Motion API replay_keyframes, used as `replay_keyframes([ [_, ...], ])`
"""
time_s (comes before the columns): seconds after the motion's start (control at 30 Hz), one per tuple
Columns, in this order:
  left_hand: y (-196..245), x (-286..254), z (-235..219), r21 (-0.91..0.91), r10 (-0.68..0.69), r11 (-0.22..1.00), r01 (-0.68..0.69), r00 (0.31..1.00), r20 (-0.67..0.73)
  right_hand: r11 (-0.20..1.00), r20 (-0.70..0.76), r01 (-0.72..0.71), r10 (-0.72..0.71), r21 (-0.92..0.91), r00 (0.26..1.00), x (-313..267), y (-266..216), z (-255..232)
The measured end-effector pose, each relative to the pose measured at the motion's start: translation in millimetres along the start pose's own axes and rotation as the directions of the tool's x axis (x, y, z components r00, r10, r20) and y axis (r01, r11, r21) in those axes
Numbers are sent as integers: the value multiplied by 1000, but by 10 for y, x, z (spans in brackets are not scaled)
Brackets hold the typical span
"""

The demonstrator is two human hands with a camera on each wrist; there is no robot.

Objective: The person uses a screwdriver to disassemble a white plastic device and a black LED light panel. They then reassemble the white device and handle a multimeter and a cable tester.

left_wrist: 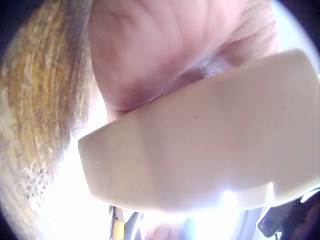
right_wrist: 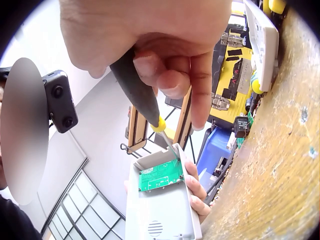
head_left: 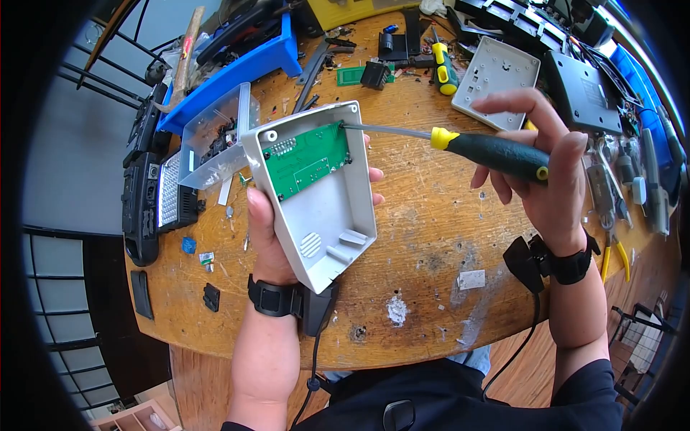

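My left hand [head_left: 264, 233] holds a light grey plastic housing [head_left: 316, 215] above the table, thumb on the near side and fingertips round the far side. Inside its upper part lies a green circuit board [head_left: 305, 161]. A dark green and yellow screwdriver [head_left: 496, 152] is gripped by my right hand [head_left: 550, 172], and its tip meets a corner of the board. The right wrist view shows the screwdriver [right_wrist: 135, 90] slanting down from the right hand [right_wrist: 165, 55] to the board [right_wrist: 161, 176]. In the left wrist view the housing's outer wall [left_wrist: 210, 135] rests against the left palm [left_wrist: 165, 50].
A clear bin [head_left: 208, 151] and a blue bin [head_left: 237, 75] stand at the left. Behind lie a second screwdriver [head_left: 444, 68] and a grey cover [head_left: 498, 80]. Yellow-handled pliers [head_left: 614, 251] and other tools lie at the right. Scraps are scattered on the wooden table [head_left: 417, 237].
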State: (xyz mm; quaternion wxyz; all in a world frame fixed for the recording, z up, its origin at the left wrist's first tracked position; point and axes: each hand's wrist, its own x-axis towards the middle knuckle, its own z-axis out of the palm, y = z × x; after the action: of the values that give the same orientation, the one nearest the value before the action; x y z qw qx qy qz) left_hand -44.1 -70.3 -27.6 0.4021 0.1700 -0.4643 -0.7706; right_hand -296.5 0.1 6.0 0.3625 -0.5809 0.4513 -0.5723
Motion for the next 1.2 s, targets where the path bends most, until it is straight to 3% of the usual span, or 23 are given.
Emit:
replay_keyframes([
  [0.17, 1, -2, -19, -26, 1, 1000, -1, 1000, -15, 995, 21, -82, 83, -59, 996, 33, -90, 23],
  [0.23, -10, -2, -24, -39, -8, 999, 7, 999, -38, 988, -100, -26, 11, -151, 995, 25, -77, 81],
  [0.27, -15, 0, -27, -68, 0, 998, -1, 1000, -24, 988, -101, -27, 11, -152, 995, 29, -69, 52],
  [0.33, -12, -1, -27, -97, 8, 995, -9, 1000, -12, 964, -5, 103, -108, -245, 994, 43, -45, -24],
  [0.4, 6, -2, -16, -40, -14, 999, 14, 1000, -6, 960, 1, 102, -105, -263, 994, 47, -28, -18],
  [0.5, -7, -6, -22, -21, -16, 1000, 16, 1000, -4, 975, 5, 157, -158, -159, 987, 43, 30, -26],
  [0.57, -6, -4, -16, -27, -12, 1000, 12, 1000, -2, 984, -1, 17, -18, 176, 1000, 10, 41, -37],
  [0.6, -5, -3, -14, -33, -9, 999, 9, 1000, 1, 984, 0, 17, -18, 176, 1000, 12, 17, -32],
  [0.67, -18, 4, -30, -82, -3, 997, 3, 1000, -6, 988, -6, -113, 114, 102, 993, 30, -68, -13],
  [0.7, -22, 6, -35, -130, 2, 991, -4, 1000, -12, 988, -6, -113, 114, 102, 993, 29, -95, 11],
  [0.77, -17, 9, -34, -112, 5, 994, -6, 1000, -9, 981, -99, -143, 130, -131, 986, 22, -132, 54],
  [0.8, -13, 10, -33, -95, 7, 995, -8, 1000, -5, 981, -100, -142, 130, -131, 987, 29, -111, 36],
  [0.87, 2, 10, -20, -58, 4, 998, -5, 1000, -8, 967, -17, 62, -69, -246, 998, 47, -35, -14],
  [1.03, 0, -4, -11, 10, -9, 1000, 9, 1000, -21, 980, -8, 112, -115, -164, 993, 48, 15, -16],
  [1.1, -7, -5, -20, 9, -5, 1000, 5, 1000, -14, 978, 11, 10, -13, 208, 1000, 18, 61, -40],
  [1.13, -9, 0, -24, 9, -5, 1000, 5, 1000, -14, 978, 11, 10, -13, 208, 1000, 19, 24, -41],
  [1.2, -14, 14, -32, -49, 12, 999, -12, 1000, 5, 967, 19, -167, 167, 191, 986, 24, -85, -36],
])
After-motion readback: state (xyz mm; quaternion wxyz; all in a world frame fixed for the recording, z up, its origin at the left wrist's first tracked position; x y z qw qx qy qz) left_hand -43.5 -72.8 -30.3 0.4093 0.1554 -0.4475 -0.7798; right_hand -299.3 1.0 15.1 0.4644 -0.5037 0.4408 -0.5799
